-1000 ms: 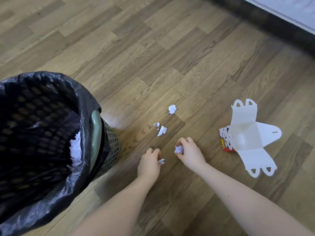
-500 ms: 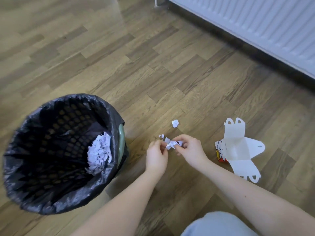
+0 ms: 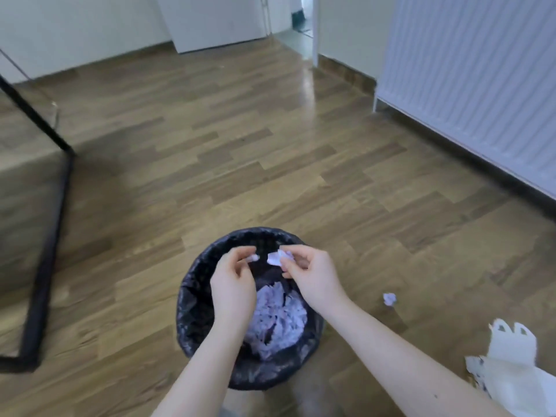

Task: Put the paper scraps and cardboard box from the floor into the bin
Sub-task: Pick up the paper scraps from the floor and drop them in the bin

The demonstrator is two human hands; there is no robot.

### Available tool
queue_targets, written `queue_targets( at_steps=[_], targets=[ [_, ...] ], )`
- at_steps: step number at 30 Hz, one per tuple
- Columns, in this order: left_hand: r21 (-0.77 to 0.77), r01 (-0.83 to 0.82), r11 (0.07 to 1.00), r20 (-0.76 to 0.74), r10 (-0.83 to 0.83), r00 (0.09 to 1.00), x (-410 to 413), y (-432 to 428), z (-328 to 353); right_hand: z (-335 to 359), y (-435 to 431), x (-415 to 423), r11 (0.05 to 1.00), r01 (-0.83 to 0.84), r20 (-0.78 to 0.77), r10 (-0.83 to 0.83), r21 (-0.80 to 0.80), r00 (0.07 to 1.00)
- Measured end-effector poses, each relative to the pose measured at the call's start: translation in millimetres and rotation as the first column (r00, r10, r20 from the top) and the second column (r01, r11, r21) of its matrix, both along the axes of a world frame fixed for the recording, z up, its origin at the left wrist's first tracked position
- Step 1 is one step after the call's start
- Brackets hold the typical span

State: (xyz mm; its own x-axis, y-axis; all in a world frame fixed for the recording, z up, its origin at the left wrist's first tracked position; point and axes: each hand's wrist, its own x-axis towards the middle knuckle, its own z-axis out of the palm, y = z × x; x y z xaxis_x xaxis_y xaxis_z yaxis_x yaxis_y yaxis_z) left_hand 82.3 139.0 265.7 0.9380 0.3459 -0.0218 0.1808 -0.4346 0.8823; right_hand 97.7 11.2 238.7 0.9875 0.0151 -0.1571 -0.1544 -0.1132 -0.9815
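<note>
The right hand [image 3: 313, 276] is pinching a small crumpled white paper scrap [image 3: 275, 257] between thumb and fingertips, with the scrap sticking out to the left of the fingers. The left hand [image 3: 233, 285] is pinching a smaller scrap [image 3: 253, 257] at the tips of its thumb and forefinger. The two scraps are sitting close together with a narrow gap between them, and both hands are hovering over the open mouth of the bin [image 3: 192, 314].

The bin is standing on the wooden floor [image 3: 270, 176], lined with a black plastic bag, and it is round when seen from above. A heap of crumpled white paper [image 3: 276, 320] is lying inside it, directly beneath the hands. Both held scraps are positioned above the far half of the opening.

Another loose scrap [image 3: 390, 298] is lying on the floor to the right of the bin, apart from it. Further right, at the lower right corner, the flattened white cardboard box [image 3: 511, 371] is lying on the floor, partly cut off by the edge of the view.

A white ribbed radiator [image 3: 481, 85] is running along the wall on the right, and a black-framed object [image 3: 45, 236] is standing at the left.
</note>
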Motion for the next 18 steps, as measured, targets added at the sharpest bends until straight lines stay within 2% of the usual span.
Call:
queue_targets(
  at_steps=[2,5,8,11,13,15,18],
  targets=[
    [0.006,-0.029,1.000,-0.075,0.029,0.997,0,9,-8,-6,8,4,0.980,-0.138,-0.064,0.130,-0.145,0.989],
    [-0.032,-0.035,0.999,-0.064,0.033,0.997,1,9,-12,-8,6,3,0.971,-0.179,-0.055,0.172,-0.161,0.983],
    [-0.118,0.055,0.992,0.021,-0.053,0.998,4,-7,-9,2,-15,2,0.996,-0.032,0.068,0.038,-0.083,0.997],
    [-0.254,0.259,0.932,0.063,-0.251,0.966,11,-39,-5,1,-61,6,0.983,0.185,0.123,-0.186,0.017,0.975],
    [-0.307,0.386,0.870,0.096,-0.375,0.922,15,-66,-5,-14,-100,1,0.944,0.326,0.089,-0.330,0.057,0.940],
    [-0.328,0.458,0.826,0.140,-0.437,0.889,17,-96,-12,-37,-140,-6,0.895,0.446,0.041,-0.446,0.023,0.894],
    [-0.220,0.554,0.803,0.091,-0.548,0.831,11,-141,-43,-85,-184,-18,0.843,0.528,-0.079,-0.536,-0.100,0.840]
  ],
)
